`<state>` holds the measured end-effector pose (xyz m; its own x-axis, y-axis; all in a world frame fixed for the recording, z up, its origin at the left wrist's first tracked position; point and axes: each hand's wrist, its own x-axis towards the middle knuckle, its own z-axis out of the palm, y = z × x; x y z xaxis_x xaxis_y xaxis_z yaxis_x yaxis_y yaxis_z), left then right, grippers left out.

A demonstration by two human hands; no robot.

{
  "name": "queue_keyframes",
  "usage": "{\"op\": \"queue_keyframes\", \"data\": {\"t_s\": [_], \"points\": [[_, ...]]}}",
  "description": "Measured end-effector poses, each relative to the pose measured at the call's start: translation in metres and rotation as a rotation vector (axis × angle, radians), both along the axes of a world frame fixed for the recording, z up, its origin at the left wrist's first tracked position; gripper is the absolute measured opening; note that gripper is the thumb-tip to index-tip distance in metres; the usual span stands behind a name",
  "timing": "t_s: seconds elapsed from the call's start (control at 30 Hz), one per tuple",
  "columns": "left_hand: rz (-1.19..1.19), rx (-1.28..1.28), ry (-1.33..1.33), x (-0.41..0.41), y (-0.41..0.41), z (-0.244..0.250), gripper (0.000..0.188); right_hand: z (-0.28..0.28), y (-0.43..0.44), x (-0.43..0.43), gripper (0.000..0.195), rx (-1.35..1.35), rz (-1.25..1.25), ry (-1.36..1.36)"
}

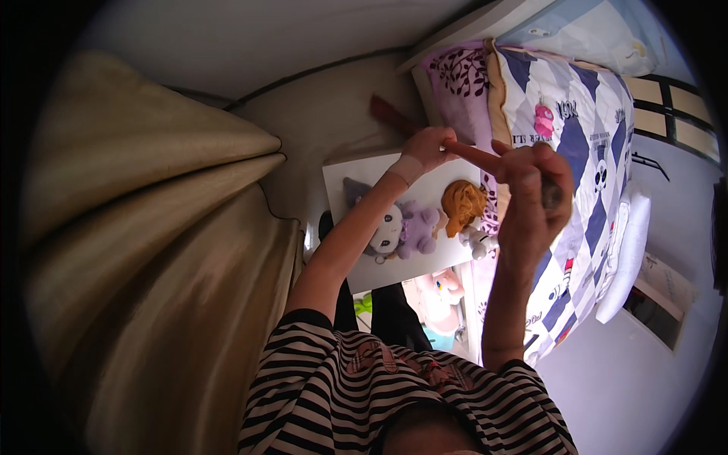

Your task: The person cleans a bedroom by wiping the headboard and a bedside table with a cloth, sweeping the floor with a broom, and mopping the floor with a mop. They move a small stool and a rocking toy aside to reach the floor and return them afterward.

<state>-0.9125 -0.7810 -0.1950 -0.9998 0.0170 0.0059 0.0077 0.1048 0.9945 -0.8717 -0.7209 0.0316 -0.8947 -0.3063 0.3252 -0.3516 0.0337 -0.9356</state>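
Observation:
Over a white tabletop (369,276), both my hands are on a long, thin reddish-brown stick-like object (475,157). My left hand (427,149) grips it near its middle, a beige band around the wrist. My right hand (534,185) closes around the nearer end, where a greyish tip shows between the fingers. The far end is dark red and blurred. Beneath my left forearm, partly covered by it, lies a purple and white plush toy (418,227) with grey ears. Beside it are a crumpled orange-brown cloth item (463,206) and a small white-grey plush (480,242).
A bed with a diamond-patterned quilt (574,170) stands close on the right, a small pink plush (544,119) on it. Gold-brown curtains (187,256) hang at the left. Below the tabletop is a pale pink plush (441,298). An open box (657,298) lies at far right.

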Motion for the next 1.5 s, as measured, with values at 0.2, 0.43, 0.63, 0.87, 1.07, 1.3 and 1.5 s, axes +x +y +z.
{"op": "queue_keyframes", "data": {"t_s": [0.2, 0.43, 0.63, 0.87, 1.07, 1.3, 1.5], "points": [[0.320, -0.339, 0.141, 0.004, -0.026, 0.029, 0.017, 0.040, -0.007, -0.039, 0.017, -0.149, -0.029, -0.062], [0.370, -0.307, 0.138, 0.005, -0.049, 0.042, 0.022, 0.048, -0.015, -0.027, 0.020, -0.110, 0.123, 0.083], [0.317, -0.108, 0.115, -0.030, -0.090, -0.005, 0.009, -0.015, -0.084, 0.004, 0.017, 0.019, 0.155, 0.197], [0.459, -0.002, 0.209, 0.043, -0.152, -0.045, 0.019, -0.064, -0.149, 0.036, 0.017, 0.143, 0.540, 0.259], [0.420, -0.307, 0.055, 0.087, -0.176, -0.034, 0.023, -0.034, -0.144, 0.064, 0.016, 0.021, 0.741, 0.202], [0.533, -0.275, 0.040, 0.135, -0.185, -0.025, 0.025, -0.007, -0.121, 0.080, 0.017, -0.032, 0.873, 0.094], [0.536, -0.125, -0.053, 0.191, -0.153, 0.001, 0.026, 0.017, -0.095, 0.089, 0.016, -0.175, 0.823, -0.060]]}}
